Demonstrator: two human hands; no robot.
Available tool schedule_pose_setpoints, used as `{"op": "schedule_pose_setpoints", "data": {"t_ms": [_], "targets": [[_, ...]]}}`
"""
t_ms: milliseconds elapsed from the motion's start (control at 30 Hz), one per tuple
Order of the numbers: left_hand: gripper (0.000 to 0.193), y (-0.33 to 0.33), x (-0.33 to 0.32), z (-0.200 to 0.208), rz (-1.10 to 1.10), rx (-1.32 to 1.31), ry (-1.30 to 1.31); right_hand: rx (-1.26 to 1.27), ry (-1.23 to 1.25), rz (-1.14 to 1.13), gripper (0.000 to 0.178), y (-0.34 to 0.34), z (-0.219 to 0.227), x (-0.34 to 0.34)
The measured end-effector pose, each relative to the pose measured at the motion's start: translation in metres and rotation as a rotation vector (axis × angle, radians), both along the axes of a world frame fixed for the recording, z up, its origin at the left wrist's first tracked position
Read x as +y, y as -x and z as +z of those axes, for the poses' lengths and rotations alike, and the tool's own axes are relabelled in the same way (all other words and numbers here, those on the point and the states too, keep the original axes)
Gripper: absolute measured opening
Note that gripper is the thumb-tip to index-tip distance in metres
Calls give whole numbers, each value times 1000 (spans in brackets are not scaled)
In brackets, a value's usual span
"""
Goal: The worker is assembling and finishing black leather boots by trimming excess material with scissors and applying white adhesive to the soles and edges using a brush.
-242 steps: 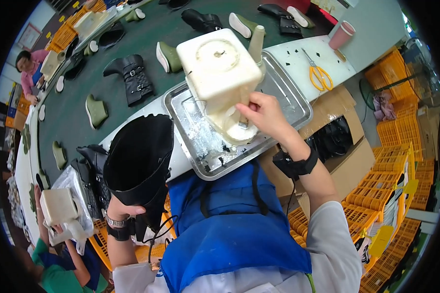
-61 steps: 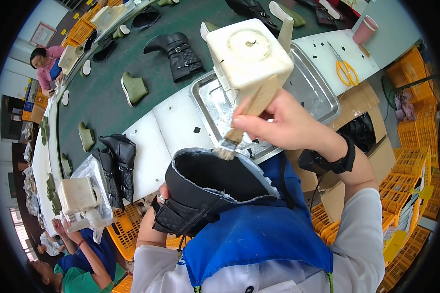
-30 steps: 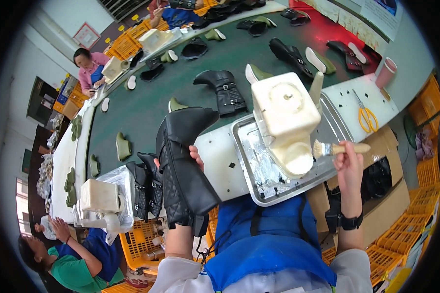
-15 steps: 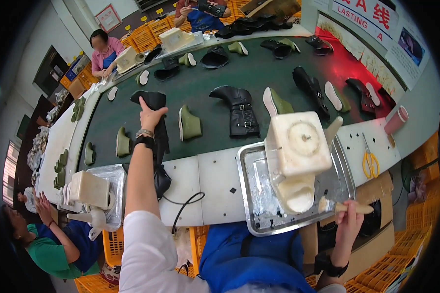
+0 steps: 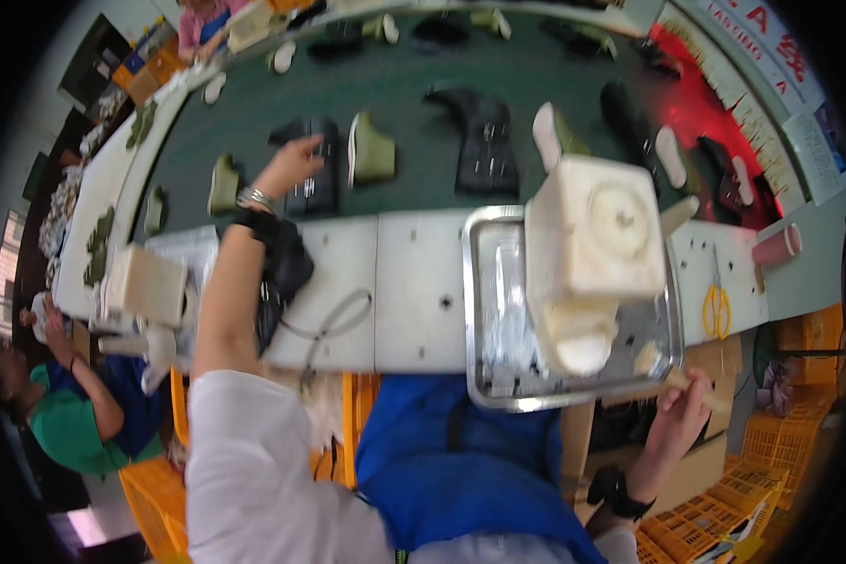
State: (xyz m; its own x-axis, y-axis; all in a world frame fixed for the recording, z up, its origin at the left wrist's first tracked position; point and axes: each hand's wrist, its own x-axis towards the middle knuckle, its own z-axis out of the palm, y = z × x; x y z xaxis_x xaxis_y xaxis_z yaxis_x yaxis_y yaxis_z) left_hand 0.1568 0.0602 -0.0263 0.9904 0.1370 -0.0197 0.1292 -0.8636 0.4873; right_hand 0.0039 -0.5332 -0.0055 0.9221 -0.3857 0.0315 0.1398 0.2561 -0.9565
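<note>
My left hand [image 5: 291, 167] reaches over a black buckled boot [image 5: 323, 188] lying on the dark green belt [image 5: 409, 155]. Its fingers look stretched out across the boot's shaft, slightly blurred. A green wedge-shaped shoe piece [image 5: 374, 150] is just to the right, and another black boot [image 5: 484, 150] lies farther right. My right hand [image 5: 683, 414] is closed round the pale handle of a brush [image 5: 677, 378]. The bristles are over the near right corner of a metal tray [image 5: 498, 383]. In that tray stands a cream-coloured container [image 5: 597, 226] with an open spout holding white stuff.
A black object [image 5: 287, 268] with a cord lies under my left forearm on the white table edge [image 5: 414, 329]. Yellow-handled scissors [image 5: 715, 305] and a pink cup [image 5: 777, 246] are at the right. A co-worker [image 5: 75, 414] sits at the left beside a second cream container [image 5: 146, 287].
My left hand has shifted from the boot's foot to its shaft, and the boot now lies with its buckles showing. My right hand still holds the brush. The whole view has shifted.
</note>
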Motion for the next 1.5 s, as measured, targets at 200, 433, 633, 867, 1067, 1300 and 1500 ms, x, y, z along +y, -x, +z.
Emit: {"op": "schedule_pose_setpoints", "data": {"t_ms": [200, 433, 633, 867, 1067, 1300, 1500], "targets": [[20, 223, -148, 62, -235, 561, 159, -79, -46, 256, 24, -3, 0, -18], [6, 456, -260, 22, 80, 697, 483, -70, -140, 493, 28, -7, -13, -16], [13, 482, -288, 16, 335, 488, 203, -79, -139, 539, 29, -6, -11, -10], [13, 483, -269, 1, 202, 595, 204, -79, -137, 520, 29, -12, -18, -21], [11, 471, -264, 3, 118, 402, 125, -74, -145, 503, 29, -16, -24, -32], [8, 434, -255, 21, -21, 388, 95, -46, -124, 500, 29, -15, -23, -38], [16, 436, -242, 10, -126, 643, 205, -24, -118, 531, 30, -14, -29, -34]]}}
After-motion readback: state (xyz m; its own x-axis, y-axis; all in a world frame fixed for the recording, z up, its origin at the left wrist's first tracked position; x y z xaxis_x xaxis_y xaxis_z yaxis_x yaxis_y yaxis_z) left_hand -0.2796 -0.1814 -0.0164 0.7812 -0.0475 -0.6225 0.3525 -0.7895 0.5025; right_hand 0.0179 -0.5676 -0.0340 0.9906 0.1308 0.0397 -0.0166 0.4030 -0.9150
